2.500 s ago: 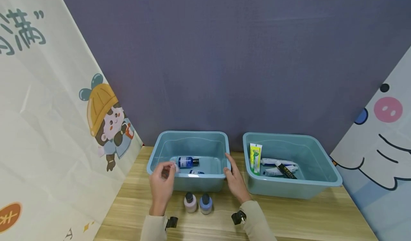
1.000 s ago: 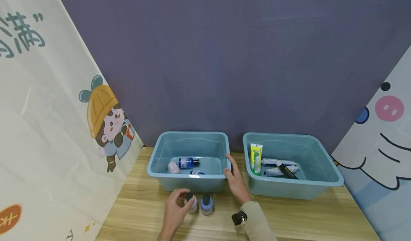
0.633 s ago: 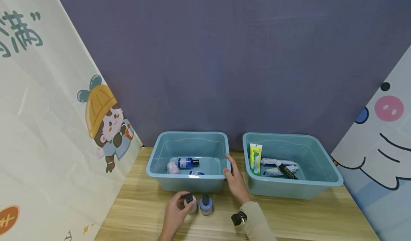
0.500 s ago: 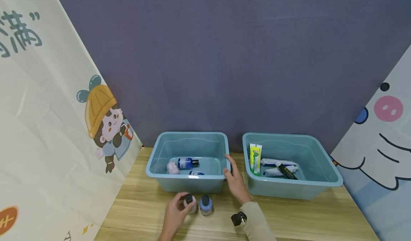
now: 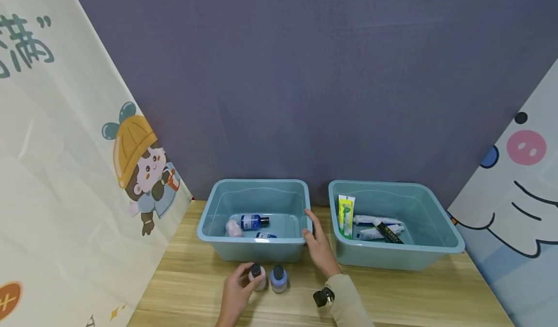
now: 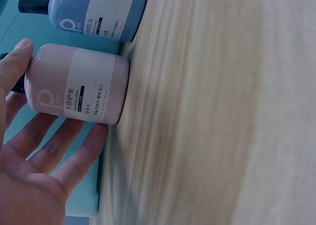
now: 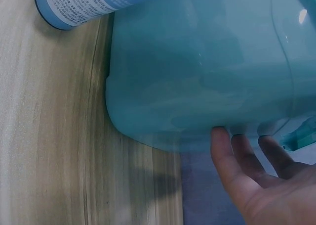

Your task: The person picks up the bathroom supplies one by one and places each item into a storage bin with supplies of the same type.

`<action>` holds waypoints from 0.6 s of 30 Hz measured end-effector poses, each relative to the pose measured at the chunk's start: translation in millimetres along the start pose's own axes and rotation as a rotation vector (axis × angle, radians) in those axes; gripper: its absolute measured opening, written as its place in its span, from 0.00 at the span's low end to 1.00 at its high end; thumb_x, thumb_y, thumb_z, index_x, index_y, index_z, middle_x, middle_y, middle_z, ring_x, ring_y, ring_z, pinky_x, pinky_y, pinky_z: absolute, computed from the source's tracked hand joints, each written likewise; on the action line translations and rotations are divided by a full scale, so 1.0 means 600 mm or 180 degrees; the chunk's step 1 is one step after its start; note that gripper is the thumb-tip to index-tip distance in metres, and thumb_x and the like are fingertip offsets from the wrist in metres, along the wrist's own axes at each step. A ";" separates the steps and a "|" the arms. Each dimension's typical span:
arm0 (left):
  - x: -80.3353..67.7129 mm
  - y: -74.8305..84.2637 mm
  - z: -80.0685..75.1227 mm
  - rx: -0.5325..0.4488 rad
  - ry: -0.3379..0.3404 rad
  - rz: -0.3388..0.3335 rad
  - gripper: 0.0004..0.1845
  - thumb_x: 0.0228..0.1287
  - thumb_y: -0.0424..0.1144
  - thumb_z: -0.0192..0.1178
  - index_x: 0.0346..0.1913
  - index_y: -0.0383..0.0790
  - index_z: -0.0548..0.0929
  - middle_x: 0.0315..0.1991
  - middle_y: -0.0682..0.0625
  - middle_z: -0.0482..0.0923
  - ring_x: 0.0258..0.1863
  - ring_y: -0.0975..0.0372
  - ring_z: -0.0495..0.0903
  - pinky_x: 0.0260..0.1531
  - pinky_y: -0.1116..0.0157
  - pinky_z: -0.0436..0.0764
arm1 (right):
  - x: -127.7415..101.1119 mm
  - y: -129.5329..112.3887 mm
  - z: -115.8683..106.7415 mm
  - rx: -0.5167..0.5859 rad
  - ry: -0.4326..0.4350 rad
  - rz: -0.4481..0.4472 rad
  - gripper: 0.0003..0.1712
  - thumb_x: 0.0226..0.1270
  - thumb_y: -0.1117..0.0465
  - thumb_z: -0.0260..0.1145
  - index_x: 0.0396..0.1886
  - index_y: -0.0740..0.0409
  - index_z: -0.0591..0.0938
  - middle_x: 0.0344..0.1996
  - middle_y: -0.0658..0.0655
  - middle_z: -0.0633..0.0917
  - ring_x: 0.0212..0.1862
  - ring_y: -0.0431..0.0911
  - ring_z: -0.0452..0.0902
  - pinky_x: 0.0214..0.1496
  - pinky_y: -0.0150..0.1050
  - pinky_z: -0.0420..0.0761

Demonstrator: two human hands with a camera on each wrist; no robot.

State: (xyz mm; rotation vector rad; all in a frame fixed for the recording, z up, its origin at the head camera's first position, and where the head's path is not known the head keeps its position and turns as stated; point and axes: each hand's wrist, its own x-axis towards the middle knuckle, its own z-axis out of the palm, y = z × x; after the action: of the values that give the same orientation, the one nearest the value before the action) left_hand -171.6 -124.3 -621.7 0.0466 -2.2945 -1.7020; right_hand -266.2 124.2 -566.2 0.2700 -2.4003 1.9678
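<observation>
Pink plastic bottle w/ black cap was seen upright on the light wooden tabletop, just in front of the left teal plastic bin. It was touched by the left hand: thumb on one side, fingers reaching round the other, barely curled; whether a firm grip was made could not be told. Just right of it, a blue plastic bottle w/ black cap was stood, close beside the pink one. Inside the left bin, a dark blue bottle, a pale pink bottle and another small blue bottle were laid on their sides. At that bin's right front corner, the right hand was rested against the wall, fingers straight, nothing held. Further right, a second teal plastic bin was placed, w/ a yellow-green tube, white tubes and a black tube inside.
</observation>
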 end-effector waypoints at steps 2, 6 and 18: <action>-0.001 0.000 0.000 0.0009 0.0028 -0.0012 0.18 0.53 0.35 0.77 0.48 0.42 0.87 0.46 0.45 0.89 0.45 0.59 0.88 0.46 0.67 0.86 | 0.000 0.000 0.000 -0.0002 -0.0005 -0.0015 0.31 0.83 0.50 0.52 0.81 0.33 0.57 0.82 0.53 0.55 0.79 0.59 0.54 0.74 0.69 0.59; -0.002 0.000 -0.001 0.0020 0.0061 0.0036 0.17 0.54 0.35 0.76 0.49 0.43 0.87 0.46 0.44 0.89 0.43 0.56 0.89 0.44 0.68 0.86 | 0.000 0.001 0.001 0.0012 -0.0009 -0.0013 0.31 0.83 0.50 0.51 0.81 0.33 0.57 0.82 0.53 0.55 0.79 0.59 0.54 0.74 0.68 0.59; -0.005 0.005 -0.006 0.0051 0.0156 0.0072 0.18 0.59 0.37 0.73 0.53 0.38 0.86 0.47 0.38 0.88 0.42 0.63 0.88 0.42 0.69 0.85 | 0.000 0.002 0.000 0.0024 -0.0017 0.0037 0.32 0.83 0.50 0.51 0.81 0.31 0.56 0.82 0.52 0.55 0.77 0.59 0.58 0.73 0.67 0.63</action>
State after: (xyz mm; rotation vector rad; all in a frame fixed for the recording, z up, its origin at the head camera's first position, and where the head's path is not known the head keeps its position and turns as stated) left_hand -167.7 -126.0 -618.8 0.0645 -2.2648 -1.6532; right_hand -266.4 124.6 -567.1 0.2624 -2.4038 1.9839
